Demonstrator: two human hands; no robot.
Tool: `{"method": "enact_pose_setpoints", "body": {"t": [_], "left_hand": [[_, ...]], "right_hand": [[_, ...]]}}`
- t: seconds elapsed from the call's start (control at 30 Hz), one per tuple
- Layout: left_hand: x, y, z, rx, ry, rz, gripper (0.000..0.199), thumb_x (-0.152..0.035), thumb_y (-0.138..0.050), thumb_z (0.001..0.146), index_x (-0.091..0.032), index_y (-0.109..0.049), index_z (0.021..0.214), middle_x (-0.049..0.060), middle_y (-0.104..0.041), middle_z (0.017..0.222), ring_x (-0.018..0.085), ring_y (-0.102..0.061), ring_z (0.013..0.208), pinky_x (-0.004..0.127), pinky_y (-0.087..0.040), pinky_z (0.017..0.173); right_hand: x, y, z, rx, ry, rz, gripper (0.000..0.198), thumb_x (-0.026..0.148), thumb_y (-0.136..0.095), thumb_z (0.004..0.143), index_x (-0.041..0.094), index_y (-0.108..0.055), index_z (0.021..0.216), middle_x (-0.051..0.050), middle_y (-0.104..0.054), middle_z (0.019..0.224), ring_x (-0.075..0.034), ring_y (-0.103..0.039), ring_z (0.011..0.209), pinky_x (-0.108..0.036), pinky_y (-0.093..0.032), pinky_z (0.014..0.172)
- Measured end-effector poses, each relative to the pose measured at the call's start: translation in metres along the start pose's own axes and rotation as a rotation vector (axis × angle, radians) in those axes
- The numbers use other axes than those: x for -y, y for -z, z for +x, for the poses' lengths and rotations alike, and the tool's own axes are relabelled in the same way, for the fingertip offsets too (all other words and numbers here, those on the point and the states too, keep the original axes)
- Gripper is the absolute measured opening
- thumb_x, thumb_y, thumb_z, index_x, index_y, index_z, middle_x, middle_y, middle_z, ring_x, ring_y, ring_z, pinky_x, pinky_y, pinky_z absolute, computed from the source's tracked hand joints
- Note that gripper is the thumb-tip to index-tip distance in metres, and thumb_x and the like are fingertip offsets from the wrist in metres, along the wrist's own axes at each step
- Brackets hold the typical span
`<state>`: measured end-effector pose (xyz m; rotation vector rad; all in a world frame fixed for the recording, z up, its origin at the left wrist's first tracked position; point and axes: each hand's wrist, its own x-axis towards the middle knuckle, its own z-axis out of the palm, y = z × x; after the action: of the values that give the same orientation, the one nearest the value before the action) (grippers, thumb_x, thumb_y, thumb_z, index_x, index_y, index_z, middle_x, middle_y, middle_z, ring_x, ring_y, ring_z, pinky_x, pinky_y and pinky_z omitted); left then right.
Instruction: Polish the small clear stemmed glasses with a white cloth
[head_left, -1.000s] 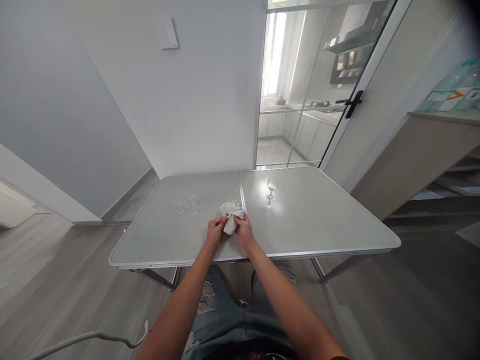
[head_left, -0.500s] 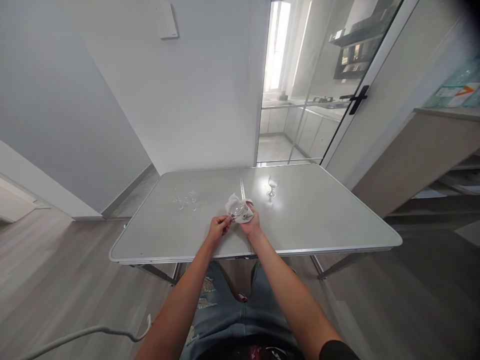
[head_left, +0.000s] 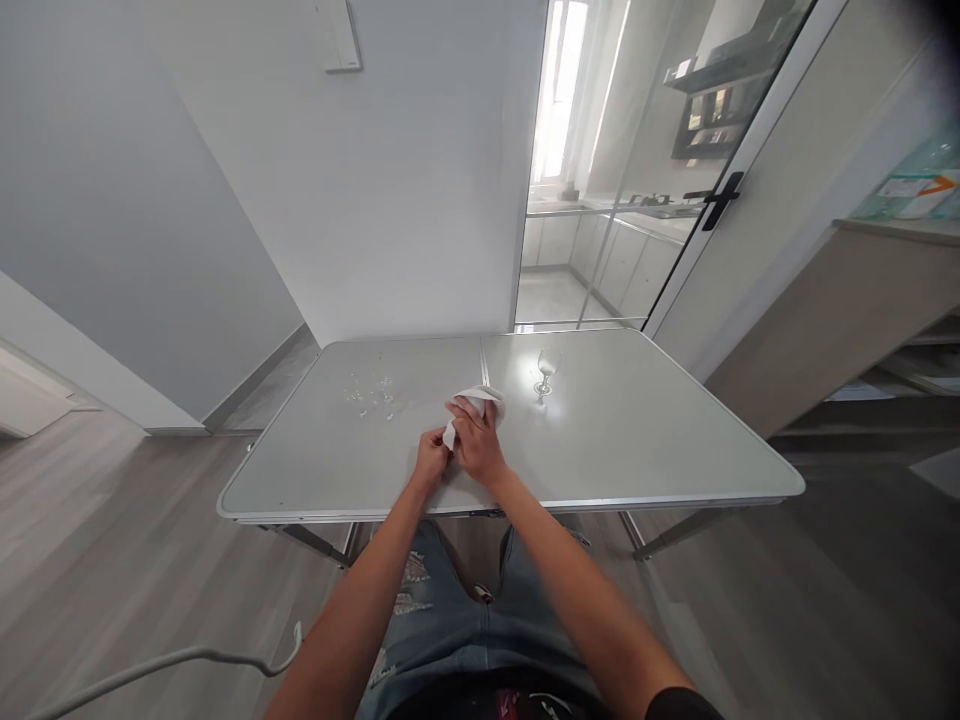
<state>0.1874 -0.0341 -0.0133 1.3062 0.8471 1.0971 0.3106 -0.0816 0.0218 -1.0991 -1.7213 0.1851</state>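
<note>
Close to the front edge of the table, my left hand (head_left: 432, 458) is closed in a pinch at the lower end of a clear glass, which the cloth and fingers now hide. My right hand (head_left: 480, 446) lies over the top, its fingers wrapped round a crumpled white cloth (head_left: 486, 393) that covers the glass. A loose corner of the cloth hangs between the two hands. Beyond them to the right, a stemmed wine glass (head_left: 547, 370) stands upright on the table.
Several clear glasses (head_left: 372, 395), hard to make out, stand on the left of the grey folding table (head_left: 645, 430). The table's back edge meets a white wall (head_left: 420, 200). A glass door (head_left: 600, 180) is behind; a shelf unit (head_left: 840, 290) stands at right.
My right hand has turned from beneath the glass to over it, bringing the cloth across so the glass no longer shows. My left hand has shifted slightly left and down, still pinched.
</note>
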Motion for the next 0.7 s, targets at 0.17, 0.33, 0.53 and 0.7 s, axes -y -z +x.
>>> {"method": "enact_pose_setpoints", "body": {"t": [0.17,0.33,0.53,0.7], "left_hand": [[0.008,0.001,0.002,-0.048,0.029,0.006,0.035,-0.040,-0.074,0.068,-0.016,-0.050,0.056,-0.006,-0.040,0.050,0.005,-0.029,0.049,0.021,-0.024,0.049],[0.006,0.003,0.002,0.000,0.036,0.087,0.043,-0.047,-0.073,0.073,-0.016,-0.050,0.052,-0.004,-0.040,0.049,0.006,-0.030,0.048,0.022,-0.020,0.047],[-0.003,0.005,-0.001,0.089,0.034,0.120,0.049,-0.060,-0.071,0.078,-0.012,-0.077,0.083,-0.003,-0.043,0.055,0.008,-0.034,0.052,0.022,-0.022,0.050],[-0.002,0.007,-0.001,0.092,0.049,0.097,0.049,-0.060,-0.073,0.077,-0.011,-0.078,0.085,-0.004,-0.040,0.055,0.007,-0.030,0.051,0.022,-0.020,0.049]], "right_hand": [[-0.001,0.013,0.029,0.291,0.119,-0.233,0.019,0.012,-0.052,0.086,0.023,-0.064,0.097,-0.012,-0.071,0.108,-0.030,-0.056,0.121,-0.050,-0.017,0.120],[-0.006,0.039,0.073,0.601,0.097,-0.229,0.012,0.013,-0.059,0.084,0.024,-0.063,0.081,-0.004,-0.067,0.075,-0.023,-0.060,0.081,-0.039,-0.038,0.094],[-0.025,0.060,0.096,0.477,-0.249,0.290,0.008,0.025,-0.059,0.086,0.022,-0.064,0.081,-0.001,-0.067,0.084,-0.017,-0.057,0.074,-0.029,-0.044,0.069],[-0.047,0.058,0.083,0.307,-0.612,0.917,0.025,0.043,-0.066,0.084,0.018,-0.062,0.089,-0.004,-0.072,0.073,-0.019,-0.065,0.066,-0.029,-0.051,0.062]]}}
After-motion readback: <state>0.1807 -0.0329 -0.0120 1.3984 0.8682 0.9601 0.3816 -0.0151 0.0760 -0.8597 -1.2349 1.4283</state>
